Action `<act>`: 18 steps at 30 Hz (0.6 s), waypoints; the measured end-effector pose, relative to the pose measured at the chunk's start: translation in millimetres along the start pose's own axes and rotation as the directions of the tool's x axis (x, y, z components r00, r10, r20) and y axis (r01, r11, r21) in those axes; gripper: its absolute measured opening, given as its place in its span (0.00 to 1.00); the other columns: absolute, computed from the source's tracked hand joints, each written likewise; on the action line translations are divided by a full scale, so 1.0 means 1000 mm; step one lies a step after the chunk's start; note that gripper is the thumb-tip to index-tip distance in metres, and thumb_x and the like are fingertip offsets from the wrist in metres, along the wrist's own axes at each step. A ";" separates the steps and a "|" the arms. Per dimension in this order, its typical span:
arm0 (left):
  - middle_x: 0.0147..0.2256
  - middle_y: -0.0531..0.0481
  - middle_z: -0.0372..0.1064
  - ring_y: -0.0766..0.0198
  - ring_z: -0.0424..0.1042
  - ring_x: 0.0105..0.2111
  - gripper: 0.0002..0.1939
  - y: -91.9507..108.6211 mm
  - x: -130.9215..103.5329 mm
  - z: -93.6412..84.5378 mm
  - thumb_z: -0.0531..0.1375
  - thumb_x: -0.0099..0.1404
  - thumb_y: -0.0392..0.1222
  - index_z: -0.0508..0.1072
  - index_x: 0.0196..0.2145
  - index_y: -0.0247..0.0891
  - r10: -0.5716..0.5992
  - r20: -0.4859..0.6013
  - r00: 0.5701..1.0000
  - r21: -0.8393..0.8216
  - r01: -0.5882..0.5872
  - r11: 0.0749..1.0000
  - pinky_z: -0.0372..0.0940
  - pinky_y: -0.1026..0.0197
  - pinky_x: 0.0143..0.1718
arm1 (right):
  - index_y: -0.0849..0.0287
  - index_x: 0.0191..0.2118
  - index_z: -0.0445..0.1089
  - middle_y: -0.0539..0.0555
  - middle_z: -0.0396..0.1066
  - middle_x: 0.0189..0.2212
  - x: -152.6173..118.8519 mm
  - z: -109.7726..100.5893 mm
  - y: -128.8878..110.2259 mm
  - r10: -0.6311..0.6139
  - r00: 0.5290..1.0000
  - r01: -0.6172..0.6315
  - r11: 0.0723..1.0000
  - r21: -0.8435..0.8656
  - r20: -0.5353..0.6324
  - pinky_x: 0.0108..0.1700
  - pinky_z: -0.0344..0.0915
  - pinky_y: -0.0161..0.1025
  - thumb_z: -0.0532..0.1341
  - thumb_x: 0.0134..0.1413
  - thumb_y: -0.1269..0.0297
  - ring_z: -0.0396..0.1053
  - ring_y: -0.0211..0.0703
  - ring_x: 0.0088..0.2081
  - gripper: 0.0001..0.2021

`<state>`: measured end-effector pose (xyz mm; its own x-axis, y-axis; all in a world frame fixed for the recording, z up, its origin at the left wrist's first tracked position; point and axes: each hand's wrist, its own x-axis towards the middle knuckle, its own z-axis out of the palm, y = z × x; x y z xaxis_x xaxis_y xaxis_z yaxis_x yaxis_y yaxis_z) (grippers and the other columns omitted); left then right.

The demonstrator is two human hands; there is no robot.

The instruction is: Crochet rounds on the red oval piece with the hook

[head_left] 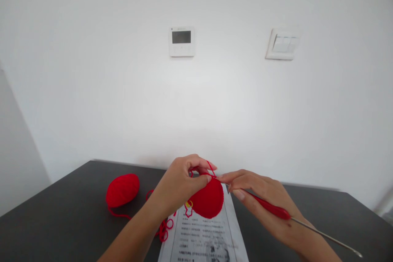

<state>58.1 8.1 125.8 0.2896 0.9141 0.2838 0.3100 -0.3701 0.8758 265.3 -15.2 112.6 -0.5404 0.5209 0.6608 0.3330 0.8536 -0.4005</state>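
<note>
My left hand (187, 176) pinches the upper edge of a round red crocheted piece (209, 200), with red yarn running over its raised index finger. In my right hand (260, 192) is a crochet hook (274, 209) with a red handle; its front tip meets the piece's top edge, and its metal rear end sticks out to the lower right. A yellow stitch marker (188, 204) hangs at the piece's left side. Below the piece lies a printed sheet (202, 239).
A red yarn ball (123, 190) rests on the dark table (76, 213) at the left. Loose loops of yarn (164, 229) lie beside the sheet's left edge. On the white wall behind are a thermostat panel (181, 42) and a light switch (282, 44).
</note>
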 end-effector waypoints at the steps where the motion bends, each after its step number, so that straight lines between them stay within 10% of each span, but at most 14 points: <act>1: 0.33 0.49 0.74 0.59 0.71 0.36 0.08 0.000 0.000 0.000 0.57 0.53 0.34 0.76 0.29 0.38 0.008 -0.008 1.000 0.008 -0.008 1.000 0.63 0.59 0.39 | 0.56 0.41 0.68 0.55 0.74 0.43 0.000 0.001 0.000 0.000 1.000 0.000 1.000 -0.018 0.002 0.44 0.70 0.33 0.53 0.61 0.73 0.72 0.39 0.44 0.09; 18: 0.31 0.52 0.72 0.62 0.71 0.36 0.12 0.005 -0.004 0.007 0.58 0.55 0.33 0.76 0.38 0.41 0.122 -0.075 0.990 0.028 -0.120 0.992 0.62 0.60 0.42 | 0.59 0.39 0.69 0.57 0.71 0.39 0.004 0.023 0.006 -0.132 0.972 0.082 0.966 -0.245 -0.196 0.36 0.71 0.31 0.54 0.60 0.71 0.72 0.38 0.36 0.06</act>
<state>65.2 1.4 126.6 0.2563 0.8720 0.4171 0.2978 -0.4818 0.8241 247.1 -8.5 98.2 -0.4181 0.3924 0.8193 0.4662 0.8667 -0.1773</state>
